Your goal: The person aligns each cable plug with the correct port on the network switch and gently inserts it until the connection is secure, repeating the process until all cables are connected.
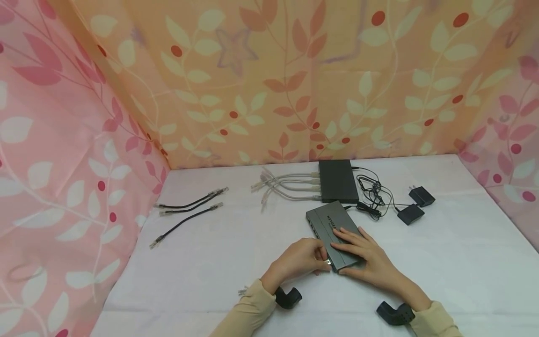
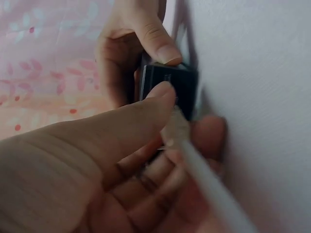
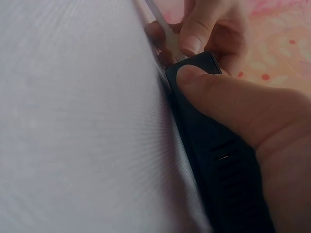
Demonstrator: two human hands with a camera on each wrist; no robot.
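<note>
A grey Netgear network switch lies at a slant on the white table. My left hand pinches the pale plug of a network cable between thumb and fingers, at the port side near the switch's close corner. Whether the plug is inside a port cannot be told. My right hand holds the switch from the other side, fingers spread over its top and thumb against its near end. The cable's other end shows beside the left sleeve.
Behind stands a black box with several pale network cables plugged into its left side. Tangled black cords lead to two power adapters at the right. Three short black network cables lie at the left.
</note>
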